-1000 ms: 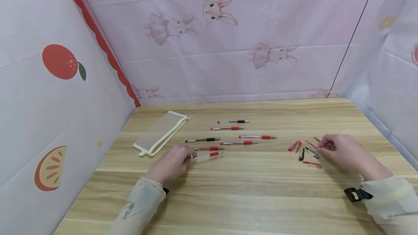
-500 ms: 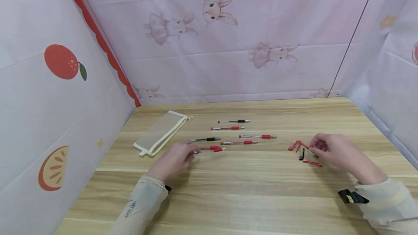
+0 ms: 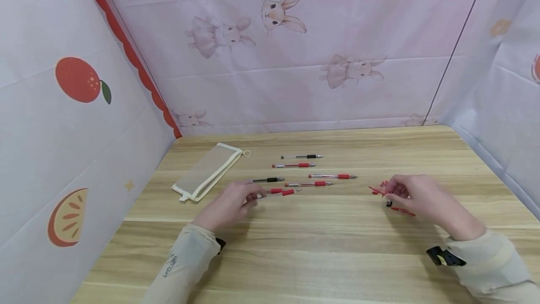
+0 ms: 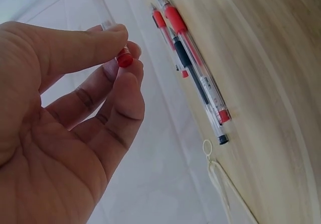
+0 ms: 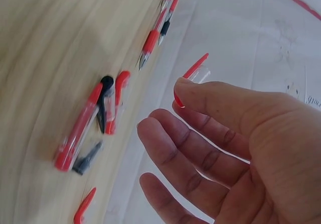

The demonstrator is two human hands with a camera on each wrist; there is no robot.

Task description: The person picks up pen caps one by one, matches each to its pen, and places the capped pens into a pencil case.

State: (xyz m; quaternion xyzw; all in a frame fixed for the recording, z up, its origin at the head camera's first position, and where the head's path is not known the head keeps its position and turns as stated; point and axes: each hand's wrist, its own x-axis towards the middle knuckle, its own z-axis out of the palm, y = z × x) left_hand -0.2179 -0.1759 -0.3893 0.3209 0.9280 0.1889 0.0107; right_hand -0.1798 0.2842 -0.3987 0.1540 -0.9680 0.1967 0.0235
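My left hand pinches the rear end of a clear gel pen with a red grip, between thumb and fingers. Its uncapped tip points right, just above the table. In the right wrist view, thumb and forefinger of my right hand pinch a red-clipped clear pen cap. Below that hand lie several loose caps, including a red cap and a black cap; the head view hides some of them behind the fingers. Beside the left hand lie a red pen and a black pen, both uncapped.
A translucent zip pouch with cream edging lies at the table's left back. Further back are another black pen and two red pens, one of them a red pen. Printed cloth walls enclose the table.
My right hand has moved left with the cap, over the loose caps. My left hand has lifted the red pen slightly and shifted it right. The other pens lie as before.
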